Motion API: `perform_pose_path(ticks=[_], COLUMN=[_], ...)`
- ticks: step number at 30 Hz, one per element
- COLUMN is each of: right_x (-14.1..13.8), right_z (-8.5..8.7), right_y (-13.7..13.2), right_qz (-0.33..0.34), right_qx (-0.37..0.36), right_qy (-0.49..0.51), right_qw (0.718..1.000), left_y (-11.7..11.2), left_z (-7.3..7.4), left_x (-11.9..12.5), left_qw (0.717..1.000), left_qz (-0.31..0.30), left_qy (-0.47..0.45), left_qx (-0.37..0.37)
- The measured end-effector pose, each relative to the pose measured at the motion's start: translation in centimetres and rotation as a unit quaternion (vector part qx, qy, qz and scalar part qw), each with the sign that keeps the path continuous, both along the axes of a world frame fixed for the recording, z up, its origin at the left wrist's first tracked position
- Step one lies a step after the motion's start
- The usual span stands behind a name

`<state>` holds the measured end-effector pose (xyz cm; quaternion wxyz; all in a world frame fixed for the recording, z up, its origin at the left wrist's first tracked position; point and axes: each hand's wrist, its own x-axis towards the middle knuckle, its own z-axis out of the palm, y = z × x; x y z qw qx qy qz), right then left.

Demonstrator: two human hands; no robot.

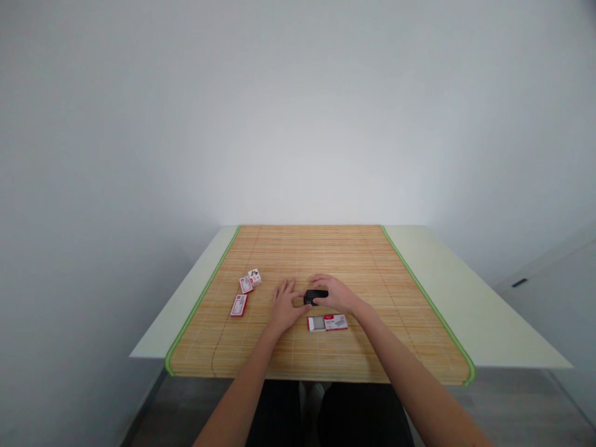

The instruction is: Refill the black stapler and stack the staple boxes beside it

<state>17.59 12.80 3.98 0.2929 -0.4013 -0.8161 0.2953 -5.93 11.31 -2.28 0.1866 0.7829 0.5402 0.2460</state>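
Observation:
A small black stapler (315, 297) lies near the middle of the bamboo mat (326, 248). My right hand (336, 293) covers its right end with the fingers curled over it. My left hand (285, 305) rests on the mat at its left end, fingers spread, thumb touching the stapler. Just in front of my hands lies an open box of staples (327, 323), its grey staples showing. Three small red-and-white staple boxes sit to the left: two together (250, 280) and one nearer me (238, 305).
The mat has a green border (198, 303) and covers a pale table (470, 298) that stands against a plain white wall. Table strips show on both sides of the mat. My legs are under the near edge.

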Motion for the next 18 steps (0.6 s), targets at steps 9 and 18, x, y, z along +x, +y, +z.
perform_pose_path(ticks=[9, 18], right_x=[1.9, 5.0], right_z=[-1.3, -3.9], right_y=[-0.8, -3.5], right_qz=[-0.033, -0.117], right_qx=[0.025, -0.021], right_qy=[-0.012, 0.028], right_qw=[0.999, 0.993], left_y=[-0.5, -0.6], left_z=[0.7, 0.9], left_x=[0.1, 0.4], left_qw=[1.0, 1.0], left_qz=[0.006, -0.004], left_qy=[0.012, -0.021], left_qx=[-0.01, 0.013])
